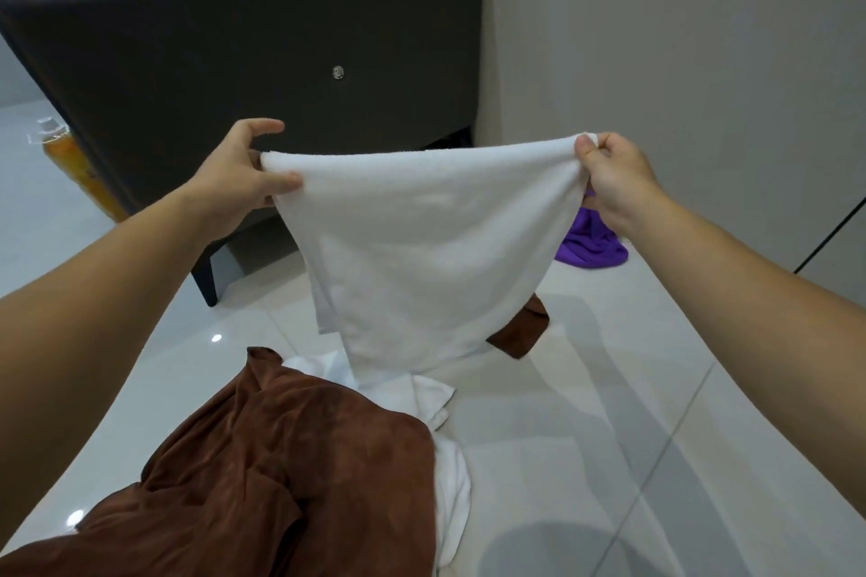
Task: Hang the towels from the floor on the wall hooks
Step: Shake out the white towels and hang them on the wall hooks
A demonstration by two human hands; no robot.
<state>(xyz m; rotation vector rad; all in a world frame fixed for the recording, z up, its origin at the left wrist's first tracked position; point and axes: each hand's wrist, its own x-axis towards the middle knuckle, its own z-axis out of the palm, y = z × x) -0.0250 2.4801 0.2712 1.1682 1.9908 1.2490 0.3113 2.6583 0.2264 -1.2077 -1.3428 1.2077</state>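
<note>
A white terry towel (pixel 421 239) is stretched in the air at the centre of the frame. The left hand (pixel 234 176) pinches its upper left corner, thumb on the front of the cloth. The right hand (pixel 614 183) pinches the upper right corner with curled fingers (pixel 586 151). The towel's lower end hangs in front of a crumpled white cloth (pixel 452 478) on the glossy white tiled floor (pixel 609 436), beside a large brown velvety towel (pixel 281 459) at lower left. A small brown cloth (pixel 522 328) and a purple towel (pixel 593 246) lie beyond, near the dark grey fabric sofa (pixel 211 52).
</note>
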